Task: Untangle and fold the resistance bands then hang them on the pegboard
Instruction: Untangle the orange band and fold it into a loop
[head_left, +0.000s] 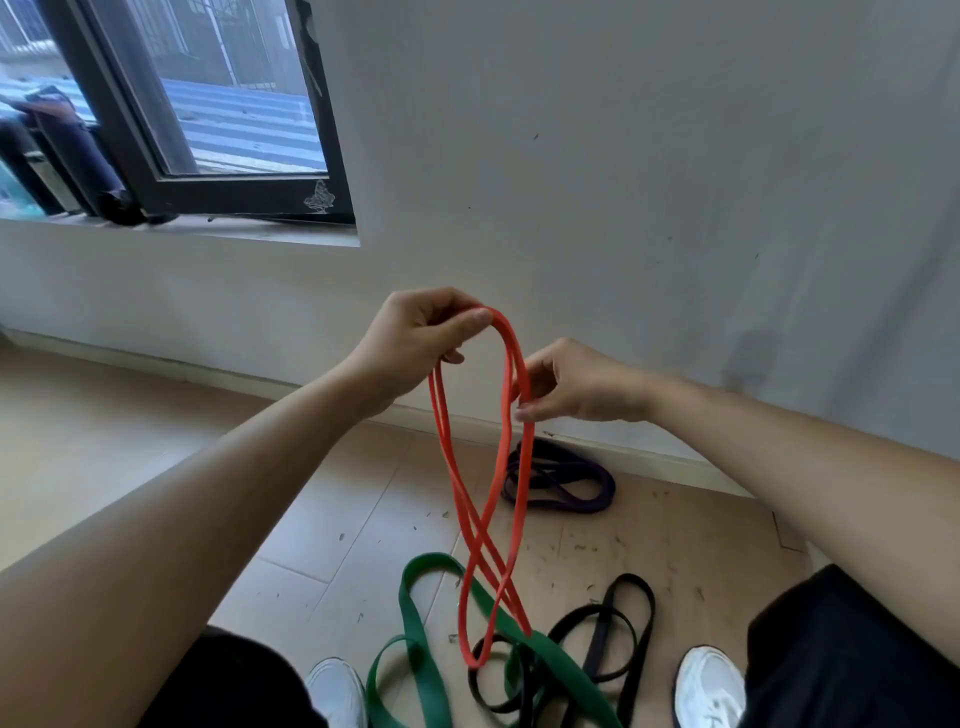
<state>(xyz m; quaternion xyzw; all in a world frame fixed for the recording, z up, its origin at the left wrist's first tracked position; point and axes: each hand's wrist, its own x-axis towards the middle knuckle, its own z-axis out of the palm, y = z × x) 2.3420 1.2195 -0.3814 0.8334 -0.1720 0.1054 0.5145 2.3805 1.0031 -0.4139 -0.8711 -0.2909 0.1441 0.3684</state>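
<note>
A thin red resistance band (497, 467) hangs doubled in front of me, its strands crossing in a figure-eight below my hands. My left hand (421, 343) pinches its top fold between thumb and fingers. My right hand (566, 382) grips the right strands slightly lower. On the floor lie a wide green band (415, 618), a black band (618, 629) tangled with it, and a dark purple band (566, 480) coiled near the wall. No pegboard is in view.
I stand over the bands, white shoes (709, 686) on either side of the pile. A grey wall (623, 182) faces me, with a dark-framed window (208, 130) at upper left. The tiled floor (156, 426) carries scattered debris.
</note>
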